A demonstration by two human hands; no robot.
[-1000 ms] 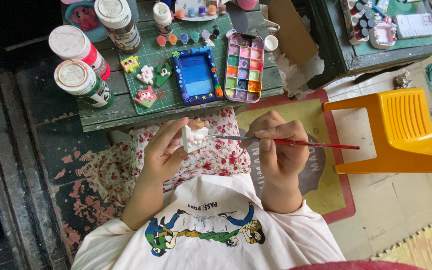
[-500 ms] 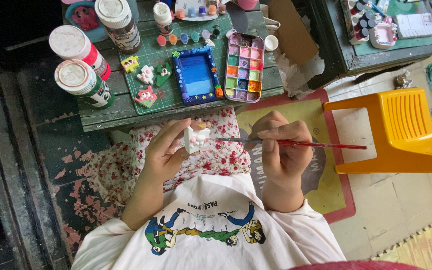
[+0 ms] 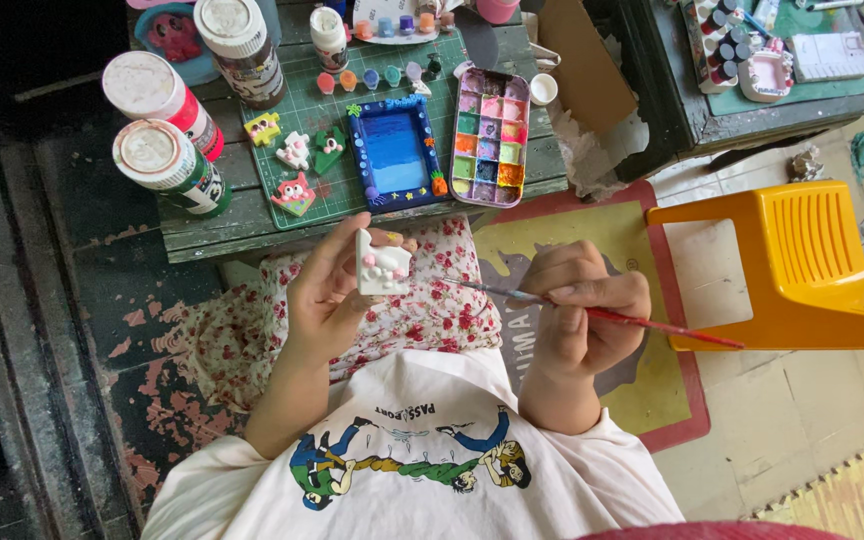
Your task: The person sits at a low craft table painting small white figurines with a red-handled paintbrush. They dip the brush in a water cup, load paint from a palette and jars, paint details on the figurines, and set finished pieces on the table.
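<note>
The brush (image 3: 592, 313) tip is too fine to make out just right of the figurine (image 3: 382, 263), which the left hand (image 3: 327, 290) pinches between thumb and fingers while the right hand (image 3: 582, 315) grips the brush.

Setting: small craft-painting stall or workshop. Low wooden surface (image 3: 252, 225) at frame top carries paint palette (image 3: 489, 137), paint jars (image 3: 167, 165), painted plaster figurines (image 3: 294, 192). Orange plastic stool (image 3: 802, 265) at right.
</note>
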